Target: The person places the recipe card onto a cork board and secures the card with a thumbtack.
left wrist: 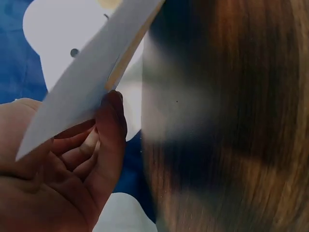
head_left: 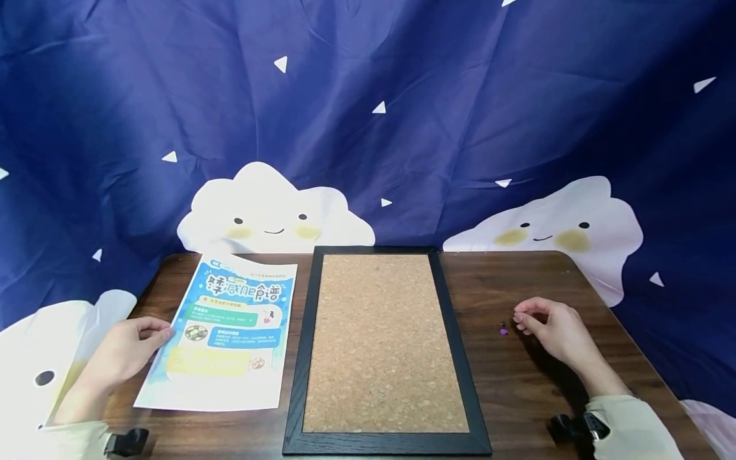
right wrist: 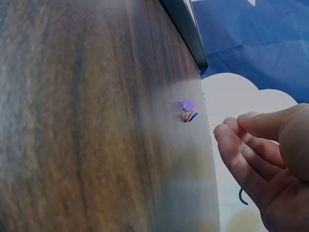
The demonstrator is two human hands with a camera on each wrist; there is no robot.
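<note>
A printed paper poster (head_left: 224,377) with blue, green and yellow blocks lies on the left of the table. My left hand (head_left: 126,351) pinches its left edge between thumb and fingers. In the left wrist view the sheet (left wrist: 82,92) is seen edge-on, lifted and bent at my left hand (left wrist: 82,159). On the right, my right hand (head_left: 554,329) hovers by a few small pushpins, one of them purple (head_left: 503,331). The right wrist view shows the purple pin (right wrist: 188,105) beside red and blue ones. My right fingers (right wrist: 231,145) are loosely bent, with nothing visible between them.
A cork board (head_left: 385,345) in a black frame (head_left: 388,443) lies in the middle of the dark wooden table (head_left: 500,396), between poster and pins. Behind the table hangs a blue cloth (head_left: 437,128) printed with clouds and triangles.
</note>
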